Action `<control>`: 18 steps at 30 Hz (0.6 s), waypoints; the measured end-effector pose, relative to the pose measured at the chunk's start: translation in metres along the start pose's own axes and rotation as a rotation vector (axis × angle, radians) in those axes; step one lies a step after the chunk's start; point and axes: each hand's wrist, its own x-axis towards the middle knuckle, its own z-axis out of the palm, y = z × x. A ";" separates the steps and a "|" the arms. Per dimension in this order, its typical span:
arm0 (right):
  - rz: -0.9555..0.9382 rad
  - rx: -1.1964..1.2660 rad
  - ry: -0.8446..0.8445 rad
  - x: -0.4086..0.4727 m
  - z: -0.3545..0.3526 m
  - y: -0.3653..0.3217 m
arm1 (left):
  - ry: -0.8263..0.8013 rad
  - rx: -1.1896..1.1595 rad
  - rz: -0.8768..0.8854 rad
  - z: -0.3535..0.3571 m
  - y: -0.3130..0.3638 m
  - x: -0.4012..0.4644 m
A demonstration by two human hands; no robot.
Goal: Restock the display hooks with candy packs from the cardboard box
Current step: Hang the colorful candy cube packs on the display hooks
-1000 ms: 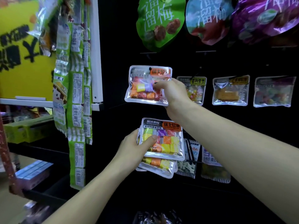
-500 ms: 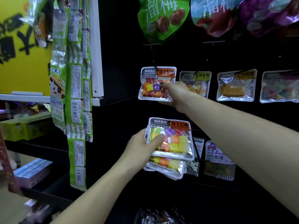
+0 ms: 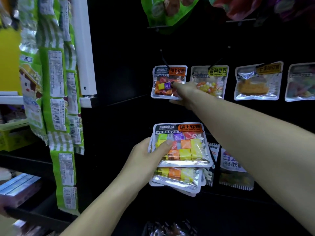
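Observation:
A clear candy pack (image 3: 166, 82) with coloured cubes and an orange label hangs on a black hook (image 3: 164, 58) on the dark display wall. My right hand (image 3: 185, 94) grips its lower right corner, thumb on the front. Lower down, my left hand (image 3: 144, 159) holds a stack of the same candy packs (image 3: 180, 150), thumb pressed on the top pack, with at least two more fanned out beneath. The cardboard box is not in view.
To the right hang other clear packs: yellow-label beans (image 3: 209, 82), an orange snack (image 3: 257, 82) and one at the frame edge (image 3: 301, 82). Green strip packs (image 3: 56, 99) dangle at left beside a white rail (image 3: 83, 48). Large pouches (image 3: 167, 11) hang above.
My right hand has pushed the pack farther back along the hook toward the wall. The left hand keeps the stack at about the same height. The view has shifted downward.

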 end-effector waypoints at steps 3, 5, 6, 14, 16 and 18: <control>0.073 -0.133 -0.087 -0.008 -0.008 0.003 | 0.013 -0.017 -0.006 0.001 0.001 0.000; 0.115 -0.282 -0.101 -0.016 -0.015 0.009 | 0.029 -0.028 -0.013 0.002 0.004 -0.002; 0.118 -0.349 -0.094 -0.021 -0.020 0.013 | 0.043 -0.036 -0.016 0.003 0.005 -0.004; 0.079 -0.407 -0.154 -0.099 -0.061 0.015 | 0.183 0.007 -0.029 0.000 0.023 -0.025; 0.103 -0.387 -0.253 -0.122 -0.072 0.014 | 0.213 0.030 -0.025 -0.004 0.029 -0.031; 0.142 -0.451 -0.378 -0.142 -0.079 0.016 | 0.250 0.050 -0.025 -0.007 0.034 -0.037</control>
